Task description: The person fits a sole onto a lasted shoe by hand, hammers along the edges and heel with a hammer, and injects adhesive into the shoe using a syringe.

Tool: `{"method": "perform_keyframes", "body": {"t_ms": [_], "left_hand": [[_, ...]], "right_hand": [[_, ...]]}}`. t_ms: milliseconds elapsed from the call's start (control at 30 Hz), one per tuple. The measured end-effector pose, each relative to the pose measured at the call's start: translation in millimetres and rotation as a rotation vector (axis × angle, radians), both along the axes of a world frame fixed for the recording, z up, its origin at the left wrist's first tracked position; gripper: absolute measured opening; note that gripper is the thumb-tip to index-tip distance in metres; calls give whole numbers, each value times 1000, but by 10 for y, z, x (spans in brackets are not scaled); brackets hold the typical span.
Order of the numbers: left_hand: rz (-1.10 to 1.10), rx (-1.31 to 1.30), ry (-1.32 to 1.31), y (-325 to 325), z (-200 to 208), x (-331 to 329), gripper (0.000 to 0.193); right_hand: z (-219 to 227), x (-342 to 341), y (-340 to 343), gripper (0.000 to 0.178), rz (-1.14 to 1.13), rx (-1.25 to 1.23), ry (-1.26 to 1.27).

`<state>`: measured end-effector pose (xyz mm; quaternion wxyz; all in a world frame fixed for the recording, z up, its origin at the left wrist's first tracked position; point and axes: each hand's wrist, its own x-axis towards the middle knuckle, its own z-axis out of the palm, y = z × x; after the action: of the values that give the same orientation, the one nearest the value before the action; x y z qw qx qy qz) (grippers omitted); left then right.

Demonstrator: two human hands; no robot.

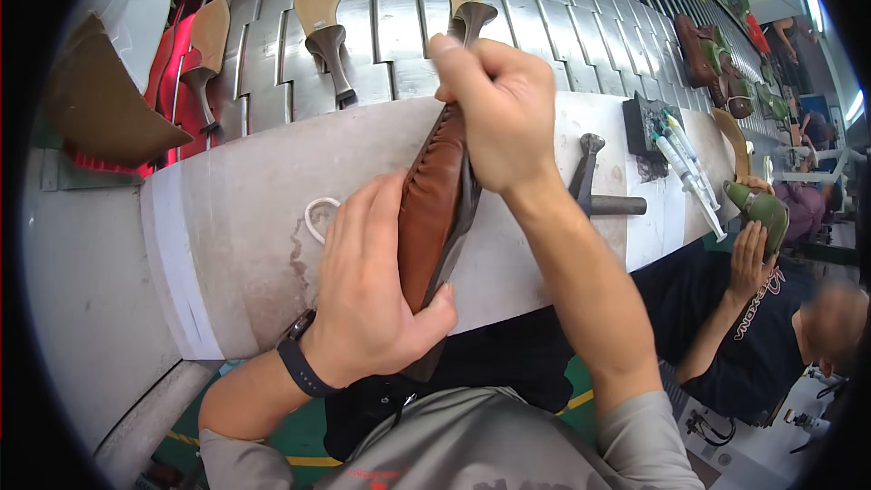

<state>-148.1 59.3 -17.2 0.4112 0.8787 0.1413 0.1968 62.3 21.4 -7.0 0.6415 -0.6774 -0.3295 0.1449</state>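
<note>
Item: brown leather shoe upper [434,204], held on edge above the pale tabletop [236,209]. Left hand [372,295] cupped its lower side, thumb clamped; right hand [499,113] gripped the top end. Steady two-handed support advisable; hammer [588,172] lay just beside.

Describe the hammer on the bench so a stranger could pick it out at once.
Start from the long pale workbench running in front of the metal slat conveyor. Just right of the person's right hand, which holds a brown leather shoe, lies the hammer. It is the only dark metal tool there, unlike the white tubes farther right.
</note>
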Motion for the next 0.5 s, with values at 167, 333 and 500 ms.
{"method": "perform_keyframes", "body": {"t_ms": [167,333,500], "left_hand": [[-11,-28,-14,31,-41,-10,94],[35,-24,-22,-17,-55,-43,95],[37,-22,-37,-36,-8,-4,95]], "right_hand": [[57,21,78,53,85,-262,-117],[-337,-162,-82,55,70,391,-228],[-269,-192,-104,51,83,375,-46]]}}
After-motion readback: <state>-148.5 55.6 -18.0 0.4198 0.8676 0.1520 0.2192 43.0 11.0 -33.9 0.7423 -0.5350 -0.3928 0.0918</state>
